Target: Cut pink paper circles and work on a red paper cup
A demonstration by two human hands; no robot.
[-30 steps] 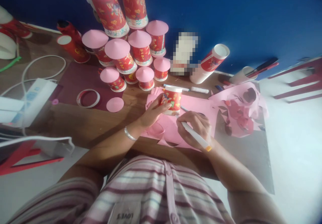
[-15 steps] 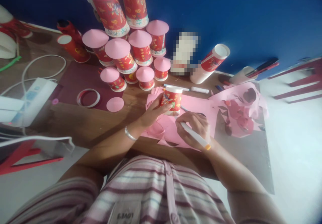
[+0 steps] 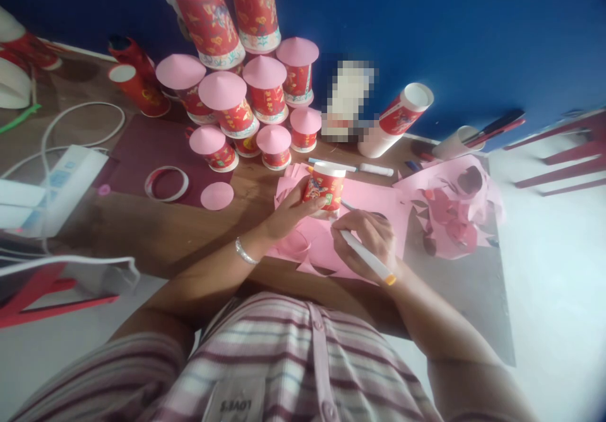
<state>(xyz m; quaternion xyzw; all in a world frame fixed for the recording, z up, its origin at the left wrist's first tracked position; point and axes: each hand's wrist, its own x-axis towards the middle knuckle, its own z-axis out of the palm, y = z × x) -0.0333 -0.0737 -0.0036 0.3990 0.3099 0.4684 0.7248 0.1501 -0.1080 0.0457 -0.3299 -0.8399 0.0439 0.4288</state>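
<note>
My left hand (image 3: 293, 210) is closed around a small red paper cup (image 3: 329, 182) with a white rim and printed figures, its thumb across the front. In my right hand (image 3: 367, 235) is a white marker pen (image 3: 368, 258) with an orange end; its tip points at the cup's lower edge, and I cannot tell whether it touches. Beneath both hands lie pink paper sheets (image 3: 392, 210) and offcuts. Beyond the left hand stand several red cups topped with pink paper cones, such as the small one with a pink cone roof (image 3: 274, 139).
A roll of tape (image 3: 166, 184) and a pink paper disc (image 3: 217, 196) lie to the left, near a white power strip (image 3: 71, 182). Behind the sheets are another marker (image 3: 376, 170) and a stack of cups (image 3: 398, 119). Crumpled pink scraps (image 3: 454, 213) are piled at the right.
The cup in my left hand has shifted very slightly to the right. Both hands keep their hold, and the view has moved only a little.
</note>
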